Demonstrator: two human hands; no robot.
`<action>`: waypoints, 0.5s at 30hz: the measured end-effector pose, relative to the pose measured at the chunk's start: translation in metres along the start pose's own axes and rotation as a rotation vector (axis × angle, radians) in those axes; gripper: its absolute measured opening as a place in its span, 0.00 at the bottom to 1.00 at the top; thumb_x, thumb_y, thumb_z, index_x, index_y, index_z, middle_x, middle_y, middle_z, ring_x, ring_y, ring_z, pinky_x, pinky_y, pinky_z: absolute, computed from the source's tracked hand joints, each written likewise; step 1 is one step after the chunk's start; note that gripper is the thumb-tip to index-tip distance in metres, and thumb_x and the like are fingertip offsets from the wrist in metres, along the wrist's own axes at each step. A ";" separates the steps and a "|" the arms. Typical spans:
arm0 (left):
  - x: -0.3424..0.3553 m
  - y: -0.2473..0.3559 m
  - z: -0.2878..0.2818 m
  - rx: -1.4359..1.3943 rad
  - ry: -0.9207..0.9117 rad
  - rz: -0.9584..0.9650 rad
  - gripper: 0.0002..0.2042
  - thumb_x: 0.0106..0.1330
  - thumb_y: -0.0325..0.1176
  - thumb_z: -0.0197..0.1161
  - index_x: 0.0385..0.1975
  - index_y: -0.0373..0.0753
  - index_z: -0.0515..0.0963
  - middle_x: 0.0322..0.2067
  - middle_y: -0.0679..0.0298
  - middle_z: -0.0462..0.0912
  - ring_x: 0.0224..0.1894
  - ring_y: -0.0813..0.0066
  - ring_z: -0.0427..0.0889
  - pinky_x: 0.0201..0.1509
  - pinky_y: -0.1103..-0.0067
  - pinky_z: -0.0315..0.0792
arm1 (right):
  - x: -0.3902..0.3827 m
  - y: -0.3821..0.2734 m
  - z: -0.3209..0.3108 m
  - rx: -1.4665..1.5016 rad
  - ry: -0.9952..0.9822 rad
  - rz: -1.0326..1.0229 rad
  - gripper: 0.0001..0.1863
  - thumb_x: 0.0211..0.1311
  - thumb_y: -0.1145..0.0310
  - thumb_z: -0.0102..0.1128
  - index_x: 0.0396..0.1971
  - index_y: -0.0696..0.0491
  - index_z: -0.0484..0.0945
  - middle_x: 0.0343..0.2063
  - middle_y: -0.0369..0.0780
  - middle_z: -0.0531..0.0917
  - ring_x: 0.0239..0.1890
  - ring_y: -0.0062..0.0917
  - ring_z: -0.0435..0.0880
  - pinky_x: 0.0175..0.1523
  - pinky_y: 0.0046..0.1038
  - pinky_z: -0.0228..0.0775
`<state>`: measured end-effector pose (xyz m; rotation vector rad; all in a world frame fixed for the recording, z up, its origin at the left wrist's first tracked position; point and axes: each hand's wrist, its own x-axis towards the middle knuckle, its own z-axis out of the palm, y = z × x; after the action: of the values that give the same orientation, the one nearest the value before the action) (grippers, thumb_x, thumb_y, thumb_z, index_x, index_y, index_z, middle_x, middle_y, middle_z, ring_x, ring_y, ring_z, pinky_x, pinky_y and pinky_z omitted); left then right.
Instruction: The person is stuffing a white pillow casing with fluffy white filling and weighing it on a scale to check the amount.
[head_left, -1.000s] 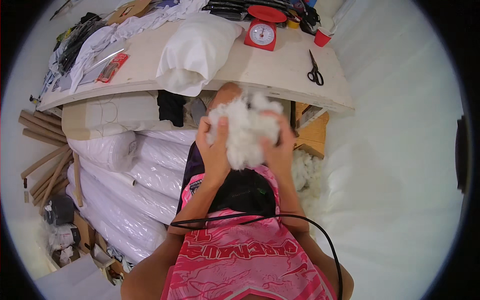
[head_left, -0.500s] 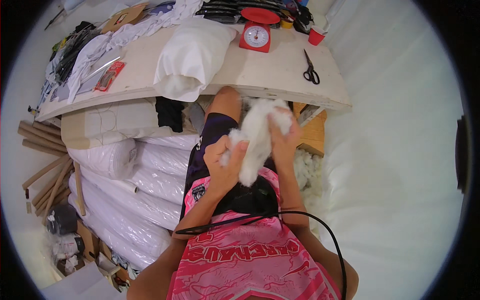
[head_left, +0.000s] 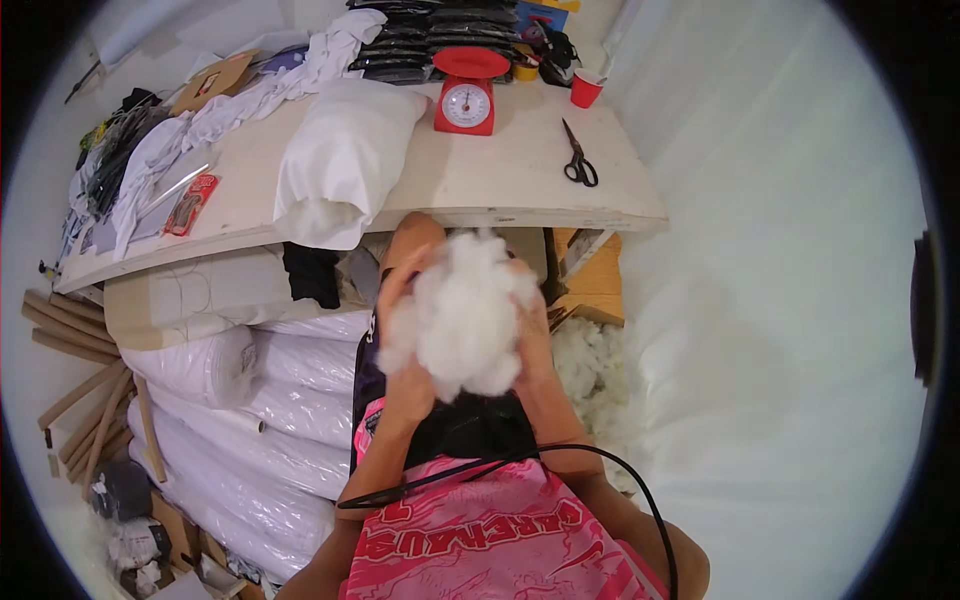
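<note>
And there's the fluff (head_left: 466,318), a white bundle squeezed between both hands, over the lap and just off the table (head_left: 515,165) edge! The left hand (head_left: 408,392) cups its left side, the right hand (head_left: 536,335) its right, fingers curved and clamped on it; blur and stuffing hide some of them, so whether they're spread, I can't tell. Up on the table, a white bag (head_left: 350,145) lies with its stuffed mouth at the near edge, the red scale (head_left: 466,108) beside it, scissors (head_left: 577,160) farther right.
</note>
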<state>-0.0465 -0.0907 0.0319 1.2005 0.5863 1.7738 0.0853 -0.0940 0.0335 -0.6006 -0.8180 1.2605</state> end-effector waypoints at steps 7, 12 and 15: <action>0.002 -0.002 0.015 -0.030 -0.320 -0.187 0.36 0.58 0.42 0.63 0.63 0.33 0.58 0.60 0.54 0.64 0.64 0.66 0.64 0.66 0.72 0.57 | 0.020 0.000 -0.006 -0.584 -0.079 -0.279 0.24 0.54 0.66 0.60 0.51 0.57 0.67 0.58 0.47 0.65 0.57 0.32 0.67 0.63 0.30 0.55; -0.002 -0.013 0.009 0.045 -0.156 -0.082 0.30 0.52 0.32 0.64 0.57 0.34 0.64 0.51 0.59 0.71 0.55 0.70 0.71 0.60 0.75 0.64 | 0.006 -0.008 0.009 -0.529 -0.090 -0.419 0.22 0.54 0.67 0.59 0.49 0.58 0.67 0.56 0.47 0.66 0.57 0.32 0.67 0.63 0.31 0.55; 0.002 -0.012 0.007 0.102 0.049 -0.163 0.27 0.49 0.24 0.64 0.53 0.35 0.67 0.47 0.62 0.74 0.51 0.73 0.74 0.55 0.78 0.69 | -0.002 -0.010 0.015 -0.486 -0.035 -0.289 0.22 0.54 0.68 0.58 0.49 0.59 0.67 0.53 0.47 0.68 0.56 0.33 0.68 0.62 0.31 0.56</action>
<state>-0.0356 -0.0838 0.0270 1.1467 0.7895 1.6551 0.0790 -0.0992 0.0502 -0.8143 -1.2081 0.8096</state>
